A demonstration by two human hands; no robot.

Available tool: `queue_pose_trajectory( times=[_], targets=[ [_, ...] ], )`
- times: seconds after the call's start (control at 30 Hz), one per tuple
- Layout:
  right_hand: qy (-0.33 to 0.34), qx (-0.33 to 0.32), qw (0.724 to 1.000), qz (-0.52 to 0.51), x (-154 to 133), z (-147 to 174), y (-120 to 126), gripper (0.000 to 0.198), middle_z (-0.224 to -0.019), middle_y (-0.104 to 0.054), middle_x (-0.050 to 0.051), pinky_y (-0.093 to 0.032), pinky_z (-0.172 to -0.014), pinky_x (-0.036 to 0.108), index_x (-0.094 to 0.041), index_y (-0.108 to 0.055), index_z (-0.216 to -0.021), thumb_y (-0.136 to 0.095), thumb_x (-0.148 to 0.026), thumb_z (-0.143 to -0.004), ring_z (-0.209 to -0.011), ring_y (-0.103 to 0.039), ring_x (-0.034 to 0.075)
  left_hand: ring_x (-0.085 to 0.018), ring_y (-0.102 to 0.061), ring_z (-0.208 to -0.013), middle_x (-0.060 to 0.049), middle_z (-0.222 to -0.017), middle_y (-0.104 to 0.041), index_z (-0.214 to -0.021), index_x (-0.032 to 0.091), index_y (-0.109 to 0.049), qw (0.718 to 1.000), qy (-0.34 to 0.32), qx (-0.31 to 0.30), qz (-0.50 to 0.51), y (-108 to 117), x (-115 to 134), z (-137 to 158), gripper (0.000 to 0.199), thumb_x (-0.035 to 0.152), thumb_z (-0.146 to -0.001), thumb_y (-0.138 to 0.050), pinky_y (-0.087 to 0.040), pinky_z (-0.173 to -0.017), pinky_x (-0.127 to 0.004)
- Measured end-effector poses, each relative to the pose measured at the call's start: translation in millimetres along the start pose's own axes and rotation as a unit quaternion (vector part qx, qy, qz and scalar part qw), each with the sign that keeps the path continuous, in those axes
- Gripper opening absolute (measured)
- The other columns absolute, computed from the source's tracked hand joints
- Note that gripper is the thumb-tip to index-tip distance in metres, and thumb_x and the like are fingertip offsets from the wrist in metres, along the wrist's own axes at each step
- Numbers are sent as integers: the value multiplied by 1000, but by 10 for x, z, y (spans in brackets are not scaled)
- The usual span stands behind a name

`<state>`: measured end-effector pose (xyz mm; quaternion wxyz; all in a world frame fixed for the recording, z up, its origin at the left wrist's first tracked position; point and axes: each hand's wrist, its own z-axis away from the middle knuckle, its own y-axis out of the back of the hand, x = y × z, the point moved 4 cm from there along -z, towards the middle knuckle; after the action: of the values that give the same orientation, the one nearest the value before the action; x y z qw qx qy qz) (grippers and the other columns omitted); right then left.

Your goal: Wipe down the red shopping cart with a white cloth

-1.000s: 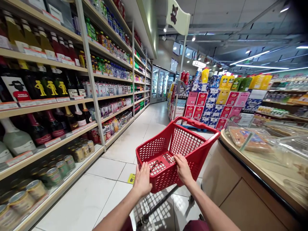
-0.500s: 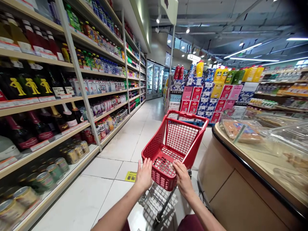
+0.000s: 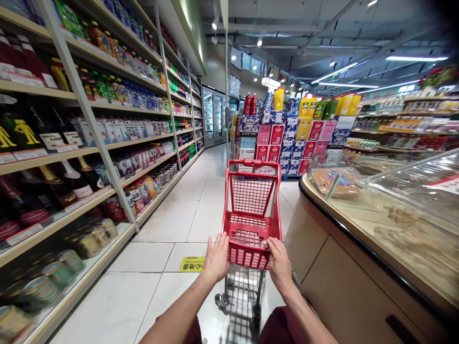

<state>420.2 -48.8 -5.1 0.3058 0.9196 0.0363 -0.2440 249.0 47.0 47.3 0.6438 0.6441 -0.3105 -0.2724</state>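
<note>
A red plastic shopping cart [image 3: 253, 253] with a grid basket stands in front of me, its near end toward my body. My left hand [image 3: 217, 258] rests against the near left corner of the basket, its fingers stretched out and slightly spread. At the near right corner, my right hand [image 3: 280, 262] curls its fingers over the rim; a small pale spot shows by the fingertips. Only a red floor and grid walls show inside the basket. Grey legs and wheels [image 3: 223, 300] are below it.
Tall shelves [image 3: 143, 138] of bottles and cans line the left. A glass-topped display counter [image 3: 333, 239] stands close on the right. Stacked drink boxes [image 3: 276, 138] are ahead, with glass-door fridges [image 3: 215, 112] beyond. A yellow floor sticker [image 3: 191, 263] lies left of the cart.
The cart has swung left and now points straight ahead, squared to my hands. My view has turned a little right. Both hands stay at the near corners.
</note>
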Motion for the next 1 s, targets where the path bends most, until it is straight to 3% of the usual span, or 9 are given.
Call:
queue_pose_trajectory(
  times=[0.17, 0.23, 0.4, 0.5, 0.63, 0.77, 0.83, 1.0],
  targets=[
    [38, 0, 998, -46, -547, 35, -411, 44, -118, -55, 10, -35, -97, 46, -19, -54, -114, -32, -7, -78, -117, -42, 20, -23, -3, -132, -9, -145, -11, -135, 8, -15, 999, -26, -17, -21, -81, 150, 12, 74, 24, -67, -41, -5, -107, -46],
    [49, -6, 998, -42, -514, 12, -423, 44, -118, -55, 9, -35, -97, 47, -20, -54, -114, -34, -7, -78, -117, -42, 20, -22, -3, -132, -8, -145, -11, -136, 9, -15, 999, -40, -9, -26, -101, 194, 21, 73, 21, -68, -40, -5, -107, -45],
    [11, 38, 999, 23, -43, 3, -96, 47, -121, -52, 11, -32, -98, 51, -17, -52, -117, -32, -5, -76, -120, -38, 23, -22, -2, -132, -8, -145, -9, -136, 9, -13, 999, -42, 11, -18, -146, 203, 28, 74, 19, -68, -39, -5, -107, -44],
    [31, 35, 999, 15, -184, 61, -182, 51, -125, -49, 9, -32, -100, 48, -19, -48, -121, -30, -3, -76, -122, -35, 20, -23, 1, -132, -9, -145, -8, -136, 8, -14, 999, -35, 7, -14, -175, 189, 19, 74, 21, -68, -40, -5, -107, -44],
    [101, -25, 995, 3, -391, 57, -361, 52, -126, -48, 6, -33, -100, 44, -22, -48, -121, -31, -2, -76, -124, -32, 18, -21, 2, -132, -6, -145, -6, -136, 10, -12, 999, -41, 5, -18, -192, 134, 13, 73, 18, -68, -37, -4, -107, -44],
    [15, 24, 999, 46, -121, -42, -158, 49, -123, -50, 8, -33, -99, 47, -20, -50, -120, -32, -4, -76, -122, -36, 20, -22, 1, -132, -7, -145, -7, -136, 9, -11, 998, -53, 13, -3, -203, 72, 12, 73, 18, -68, -36, -4, -107, -45],
    [-10, 37, 998, 55, -136, -34, -138, 50, -124, -50, 9, -32, -100, 49, -20, -49, -120, -32, -4, -76, -122, -36, 21, -24, 2, -132, -8, -145, -7, -136, 7, -12, 999, -52, 12, 6, -215, 55, 11, 75, 22, -68, -39, -4, -107, -45],
    [79, -32, 996, 13, -482, 67, -318, 55, -126, -48, 4, -33, -100, 45, -25, -47, -122, -31, -2, -75, -123, -34, 18, -24, 3, -132, -7, -145, -6, -136, 10, -13, 999, -53, 13, -2, -207, 22, 71, 76, 24, -67, -41, -3, -107, -46]
  ],
)
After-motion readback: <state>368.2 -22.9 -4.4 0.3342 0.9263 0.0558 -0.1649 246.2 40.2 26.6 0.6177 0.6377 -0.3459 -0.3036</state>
